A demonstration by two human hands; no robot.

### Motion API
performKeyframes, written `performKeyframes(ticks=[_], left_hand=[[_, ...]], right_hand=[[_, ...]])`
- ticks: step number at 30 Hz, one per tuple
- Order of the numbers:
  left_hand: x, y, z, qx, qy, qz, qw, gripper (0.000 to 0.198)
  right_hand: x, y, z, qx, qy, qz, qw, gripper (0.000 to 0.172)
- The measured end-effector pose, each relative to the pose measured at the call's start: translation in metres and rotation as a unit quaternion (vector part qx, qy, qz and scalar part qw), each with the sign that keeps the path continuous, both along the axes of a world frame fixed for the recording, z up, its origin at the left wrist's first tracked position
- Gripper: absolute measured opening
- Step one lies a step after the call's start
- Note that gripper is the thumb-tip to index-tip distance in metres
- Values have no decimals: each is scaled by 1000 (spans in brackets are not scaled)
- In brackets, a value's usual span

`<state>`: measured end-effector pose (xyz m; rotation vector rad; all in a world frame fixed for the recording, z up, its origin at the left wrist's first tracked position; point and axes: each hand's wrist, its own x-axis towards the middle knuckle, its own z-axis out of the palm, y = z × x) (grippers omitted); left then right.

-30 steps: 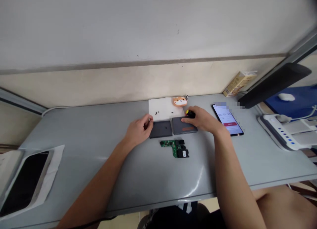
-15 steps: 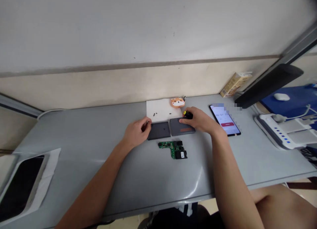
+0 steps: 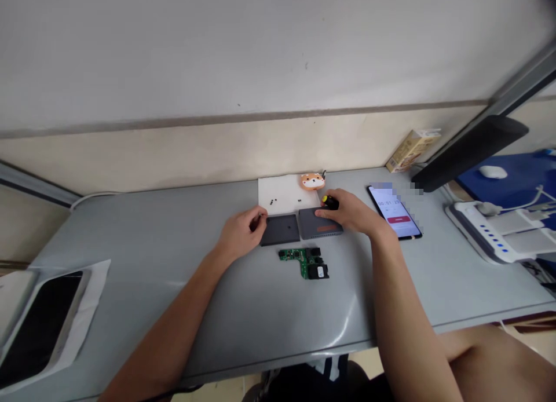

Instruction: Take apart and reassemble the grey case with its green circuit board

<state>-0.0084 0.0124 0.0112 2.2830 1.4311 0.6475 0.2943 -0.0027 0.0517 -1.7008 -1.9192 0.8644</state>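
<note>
Beneath both hands, the grey table (image 3: pixel 256 321) carries the parts of a device, and the step in hand looks like fine work with small fittings. A white sheet (image 3: pixel 280 189) lies beyond the left hand (image 3: pixel 237 234) and the right hand (image 3: pixel 350 212), roughly between them. The dark box (image 3: pixel 307 221) sits under the right thumb; the flat dark panel (image 3: pixel 280 230) lies just beside it, at the left fingertips. Nearer the person than either grip, the green circuit board (image 3: pixel 303 265) lies apart from both. The right fingers are wrapped around a yellow-ended tool (image 3: pixel 330 203), whose tip cannot be made out. The left thumb and forefinger are pinched together; whether on something tiny, I cannot tell. Smallest are the dark specks (image 3: pixel 272 201), probably screws, on the sheet just beyond the left fingertips. The next move, I judge, calls for a delicate left pinch and a steady box. Against a second ago, the view has shifted slightly, yet hands and parts keep the same arrangement.
</note>
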Motion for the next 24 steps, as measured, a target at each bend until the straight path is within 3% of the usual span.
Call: performKeyframes(ticks=[24], left_hand=[[-2, 0, -2, 12, -10, -19, 1000, 13]], right_hand=[[-1, -1, 3, -7, -24, -5, 1000, 22]])
